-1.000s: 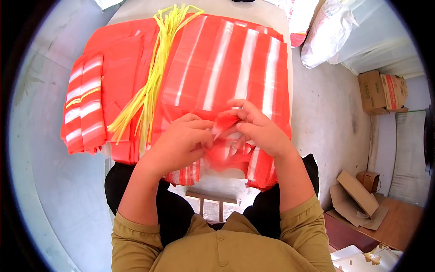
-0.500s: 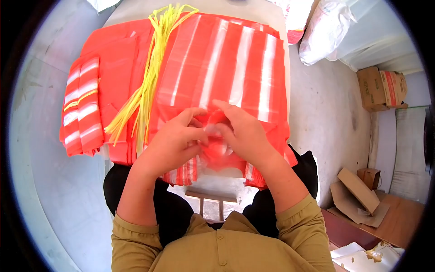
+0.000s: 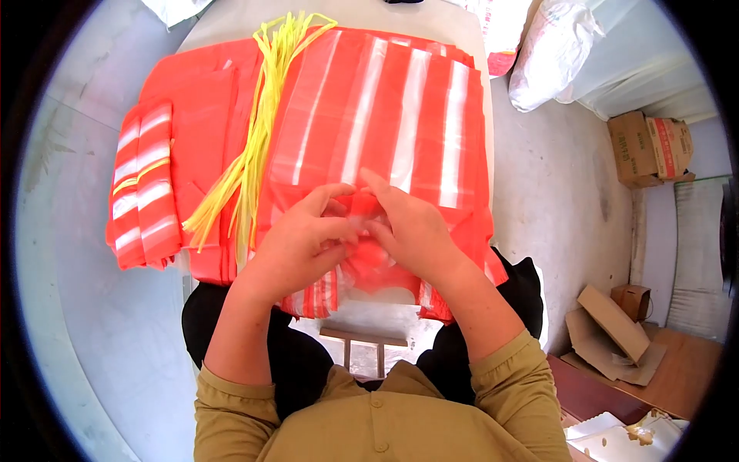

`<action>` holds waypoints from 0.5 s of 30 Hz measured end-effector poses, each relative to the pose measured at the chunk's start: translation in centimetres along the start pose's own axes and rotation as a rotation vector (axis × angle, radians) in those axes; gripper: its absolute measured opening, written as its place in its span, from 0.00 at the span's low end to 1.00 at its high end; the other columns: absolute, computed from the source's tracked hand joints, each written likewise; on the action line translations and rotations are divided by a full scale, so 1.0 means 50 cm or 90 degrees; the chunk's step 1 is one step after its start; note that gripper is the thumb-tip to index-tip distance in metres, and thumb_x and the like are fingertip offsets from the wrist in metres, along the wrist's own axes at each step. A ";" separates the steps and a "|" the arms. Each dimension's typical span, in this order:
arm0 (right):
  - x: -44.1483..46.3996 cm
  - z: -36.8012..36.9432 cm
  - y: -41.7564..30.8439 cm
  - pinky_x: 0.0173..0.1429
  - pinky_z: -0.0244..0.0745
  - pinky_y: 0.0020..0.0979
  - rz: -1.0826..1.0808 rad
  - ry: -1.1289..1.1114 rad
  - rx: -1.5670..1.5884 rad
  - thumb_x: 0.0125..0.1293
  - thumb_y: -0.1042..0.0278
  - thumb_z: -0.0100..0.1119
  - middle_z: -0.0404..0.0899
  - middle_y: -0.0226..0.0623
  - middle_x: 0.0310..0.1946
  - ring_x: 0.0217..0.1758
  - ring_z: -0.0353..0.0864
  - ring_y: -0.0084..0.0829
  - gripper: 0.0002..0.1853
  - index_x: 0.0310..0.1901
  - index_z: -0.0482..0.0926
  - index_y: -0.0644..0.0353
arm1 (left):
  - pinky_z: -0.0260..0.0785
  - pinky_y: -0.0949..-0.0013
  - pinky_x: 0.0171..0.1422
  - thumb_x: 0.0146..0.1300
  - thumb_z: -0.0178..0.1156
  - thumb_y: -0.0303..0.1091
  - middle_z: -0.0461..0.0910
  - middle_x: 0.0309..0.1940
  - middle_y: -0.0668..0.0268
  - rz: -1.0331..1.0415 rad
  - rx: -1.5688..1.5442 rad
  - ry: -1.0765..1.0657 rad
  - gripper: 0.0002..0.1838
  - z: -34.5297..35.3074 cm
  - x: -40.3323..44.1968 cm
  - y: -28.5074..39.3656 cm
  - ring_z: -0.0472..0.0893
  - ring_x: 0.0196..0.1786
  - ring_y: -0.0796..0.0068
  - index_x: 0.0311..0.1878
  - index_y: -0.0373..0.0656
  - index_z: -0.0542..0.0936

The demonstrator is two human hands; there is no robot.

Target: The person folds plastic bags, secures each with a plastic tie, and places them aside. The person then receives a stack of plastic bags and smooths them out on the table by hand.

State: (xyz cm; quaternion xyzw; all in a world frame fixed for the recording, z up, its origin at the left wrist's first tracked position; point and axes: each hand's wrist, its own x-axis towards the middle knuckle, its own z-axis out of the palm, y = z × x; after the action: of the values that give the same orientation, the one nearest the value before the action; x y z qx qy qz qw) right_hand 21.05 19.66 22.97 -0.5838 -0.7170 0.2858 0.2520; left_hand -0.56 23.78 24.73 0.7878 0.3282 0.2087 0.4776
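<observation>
Red plastic bags with white stripes point(image 3: 385, 115) lie in a flat stack in front of me. At the stack's near edge, my left hand point(image 3: 312, 235) and my right hand point(image 3: 408, 223) face each other with curled fingers, closed on a bit of thin red plastic point(image 3: 366, 206) between them. The crumpled plastic below the fingertips is blurred. A bunch of yellow strips point(image 3: 262, 123) lies across the bags, left of the striped stack. Farther left is a folded striped bundle point(image 3: 142, 185) with a yellow strip around it.
The bags rest on a pale table point(image 3: 231, 25). A white sack point(image 3: 556, 50) stands at the upper right. Cardboard boxes point(image 3: 643, 150) are by the right wall, and an open carton point(image 3: 608, 339) lies on a brown surface at the lower right.
My right hand has moved left and turned inward, closer to my left hand. The piece of red plastic raised between them earlier now sits lower and is mostly covered by the fingers.
</observation>
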 end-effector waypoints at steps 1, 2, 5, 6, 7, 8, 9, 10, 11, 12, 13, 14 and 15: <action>-0.001 0.001 0.002 0.52 0.82 0.45 -0.024 0.002 -0.012 0.66 0.72 0.68 0.83 0.47 0.56 0.50 0.87 0.47 0.39 0.77 0.62 0.53 | 0.76 0.59 0.64 0.53 0.67 0.16 0.72 0.68 0.53 0.001 0.002 0.011 0.12 0.002 0.002 0.006 0.80 0.61 0.57 0.40 0.39 0.85; -0.001 0.001 0.002 0.52 0.83 0.45 -0.026 0.003 -0.017 0.65 0.72 0.68 0.83 0.47 0.56 0.50 0.87 0.47 0.40 0.77 0.62 0.53 | 0.76 0.60 0.64 0.53 0.67 0.16 0.73 0.68 0.53 0.002 0.003 0.023 0.11 0.004 0.004 0.010 0.80 0.61 0.57 0.40 0.39 0.85; -0.003 0.002 0.004 0.51 0.82 0.45 -0.037 0.011 -0.024 0.65 0.73 0.67 0.84 0.48 0.54 0.50 0.86 0.48 0.40 0.78 0.62 0.52 | 0.78 0.58 0.56 0.58 0.68 0.23 0.76 0.64 0.49 0.087 0.049 0.085 0.07 0.016 0.011 -0.006 0.82 0.55 0.55 0.40 0.37 0.84; -0.003 0.006 0.010 0.51 0.82 0.46 -0.043 0.016 -0.020 0.66 0.73 0.66 0.84 0.49 0.53 0.49 0.86 0.49 0.39 0.78 0.62 0.52 | 0.78 0.58 0.55 0.59 0.67 0.24 0.78 0.62 0.50 0.098 0.059 0.097 0.06 0.019 0.015 -0.009 0.83 0.54 0.55 0.40 0.37 0.84; -0.002 0.007 0.012 0.50 0.82 0.46 -0.050 0.021 -0.016 0.66 0.74 0.66 0.84 0.50 0.52 0.49 0.86 0.50 0.39 0.78 0.62 0.52 | 0.78 0.58 0.54 0.59 0.67 0.24 0.79 0.60 0.51 0.109 0.069 0.108 0.06 0.022 0.018 -0.011 0.83 0.52 0.54 0.40 0.36 0.83; 0.000 0.004 0.012 0.50 0.82 0.47 -0.028 0.001 -0.008 0.67 0.74 0.64 0.84 0.51 0.51 0.49 0.86 0.51 0.38 0.78 0.62 0.52 | 0.78 0.57 0.53 0.59 0.67 0.24 0.80 0.59 0.51 0.120 0.079 0.119 0.06 0.025 0.022 -0.013 0.83 0.51 0.53 0.39 0.35 0.83; 0.002 -0.002 0.008 0.50 0.81 0.48 -0.007 -0.018 -0.001 0.68 0.74 0.63 0.84 0.52 0.51 0.49 0.85 0.52 0.37 0.78 0.62 0.52 | 0.77 0.57 0.52 0.60 0.66 0.24 0.81 0.56 0.53 0.103 0.083 0.135 0.05 0.029 0.025 -0.015 0.83 0.50 0.53 0.39 0.35 0.82; 0.003 -0.006 0.006 0.51 0.81 0.48 0.014 -0.038 0.006 0.69 0.75 0.61 0.84 0.53 0.50 0.48 0.85 0.53 0.36 0.78 0.63 0.52 | 0.77 0.57 0.51 0.60 0.66 0.24 0.82 0.53 0.54 0.087 0.087 0.151 0.05 0.033 0.028 -0.017 0.83 0.49 0.52 0.38 0.35 0.81; 0.002 -0.006 0.011 0.51 0.81 0.47 0.016 -0.038 0.029 0.70 0.76 0.58 0.84 0.52 0.51 0.50 0.86 0.52 0.35 0.78 0.63 0.53 | 0.77 0.57 0.50 0.60 0.66 0.24 0.84 0.49 0.55 0.069 0.091 0.167 0.05 0.037 0.031 -0.017 0.83 0.47 0.51 0.38 0.35 0.81; 0.001 -0.004 0.018 0.52 0.81 0.45 0.018 -0.038 0.052 0.72 0.78 0.56 0.85 0.52 0.53 0.51 0.86 0.51 0.33 0.77 0.63 0.55 | 0.76 0.57 0.49 0.60 0.65 0.24 0.83 0.46 0.55 0.049 0.082 0.176 0.05 0.040 0.034 -0.014 0.83 0.46 0.51 0.38 0.35 0.81; 0.000 -0.002 0.023 0.53 0.81 0.44 0.021 -0.038 0.076 0.73 0.79 0.53 0.85 0.51 0.54 0.52 0.87 0.50 0.32 0.77 0.63 0.57 | 0.76 0.57 0.48 0.60 0.65 0.24 0.83 0.43 0.56 0.029 0.072 0.185 0.05 0.044 0.037 -0.010 0.83 0.44 0.51 0.37 0.35 0.80; -0.001 -0.001 0.024 0.53 0.81 0.43 0.010 -0.017 0.089 0.73 0.80 0.53 0.86 0.51 0.53 0.51 0.87 0.50 0.31 0.76 0.64 0.57 | 0.76 0.56 0.47 0.60 0.65 0.24 0.83 0.40 0.56 0.009 0.063 0.194 0.05 0.046 0.039 -0.007 0.83 0.43 0.51 0.37 0.36 0.80; -0.002 0.000 0.025 0.53 0.81 0.43 -0.001 0.004 0.102 0.73 0.80 0.52 0.86 0.51 0.52 0.51 0.87 0.49 0.30 0.76 0.65 0.58 | 0.75 0.56 0.46 0.60 0.65 0.24 0.82 0.38 0.56 0.003 0.079 0.196 0.05 0.047 0.041 -0.007 0.83 0.42 0.51 0.37 0.36 0.80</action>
State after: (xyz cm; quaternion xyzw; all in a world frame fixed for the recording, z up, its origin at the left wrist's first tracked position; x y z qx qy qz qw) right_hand 21.91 19.73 22.09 -0.5621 -0.6915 0.3401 0.3002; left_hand 2.28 23.90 23.36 0.7753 0.4083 0.3071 0.3714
